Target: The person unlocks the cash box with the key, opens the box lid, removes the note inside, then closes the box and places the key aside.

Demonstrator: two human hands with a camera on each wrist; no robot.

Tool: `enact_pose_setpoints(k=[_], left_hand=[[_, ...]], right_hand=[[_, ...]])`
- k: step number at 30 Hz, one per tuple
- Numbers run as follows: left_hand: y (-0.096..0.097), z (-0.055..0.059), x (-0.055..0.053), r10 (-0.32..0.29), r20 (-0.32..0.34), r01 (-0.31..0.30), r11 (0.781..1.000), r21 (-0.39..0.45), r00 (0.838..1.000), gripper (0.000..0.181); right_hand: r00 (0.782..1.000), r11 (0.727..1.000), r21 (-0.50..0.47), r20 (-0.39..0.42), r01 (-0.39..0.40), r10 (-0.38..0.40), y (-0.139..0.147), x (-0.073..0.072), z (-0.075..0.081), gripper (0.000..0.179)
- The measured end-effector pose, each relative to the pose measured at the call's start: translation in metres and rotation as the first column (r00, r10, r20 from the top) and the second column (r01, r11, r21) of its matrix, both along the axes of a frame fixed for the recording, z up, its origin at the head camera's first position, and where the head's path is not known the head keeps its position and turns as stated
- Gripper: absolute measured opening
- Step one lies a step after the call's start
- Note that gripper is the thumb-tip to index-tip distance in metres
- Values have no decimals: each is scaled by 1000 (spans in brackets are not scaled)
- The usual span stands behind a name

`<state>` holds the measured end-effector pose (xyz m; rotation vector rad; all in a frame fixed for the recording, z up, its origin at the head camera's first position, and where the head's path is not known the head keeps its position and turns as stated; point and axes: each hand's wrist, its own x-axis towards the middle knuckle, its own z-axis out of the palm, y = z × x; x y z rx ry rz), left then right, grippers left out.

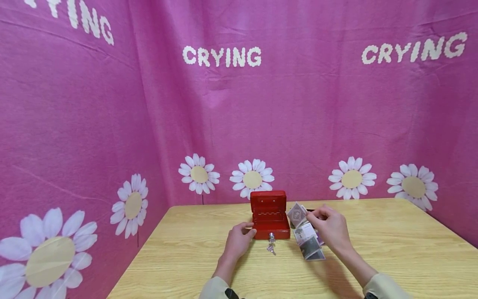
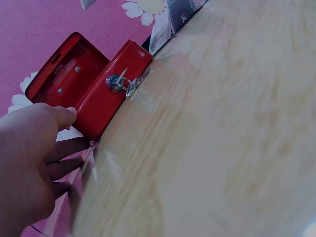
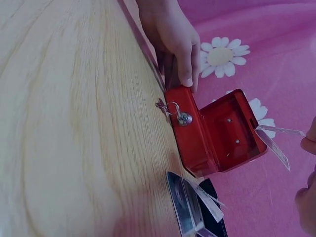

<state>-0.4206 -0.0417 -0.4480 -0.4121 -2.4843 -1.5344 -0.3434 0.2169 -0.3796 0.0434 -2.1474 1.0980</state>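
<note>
A small red cash box stands on the table with its lid raised; keys hang from the lock on its front. My left hand rests against the box's left side, the thumb at its upper edge and the other fingers loosely extended beside it, as the left wrist view shows. To the right of the box, my right hand pinches a banknote between thumb and fingertips; in the right wrist view this note looks folded and overlaps the lid. Below it are several more notes.
A dark, flat item lies beside the box, partly behind the notes. The wooden table ends at the back against a pink cloth printed with daisies and lettering. Another stretch of this cloth hangs on the left.
</note>
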Motion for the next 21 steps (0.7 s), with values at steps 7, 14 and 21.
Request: enact_pose_setpoints(k=[7, 14, 21], left_hand=[[1, 0, 0, -3, 9, 3, 1000, 6, 1000, 31], [0, -1, -1, 10, -20, -11, 1000, -21, 1000, 30], [0, -3, -2, 10, -12, -11, 1000, -21, 1000, 30]], right_hand=[[1000, 1000, 13, 8, 20, -21, 10, 6, -1, 12], [998, 998, 26, 15, 54, -54, 22, 11, -8, 10], [997, 998, 30, 34, 63, -64, 32, 17, -12, 9]])
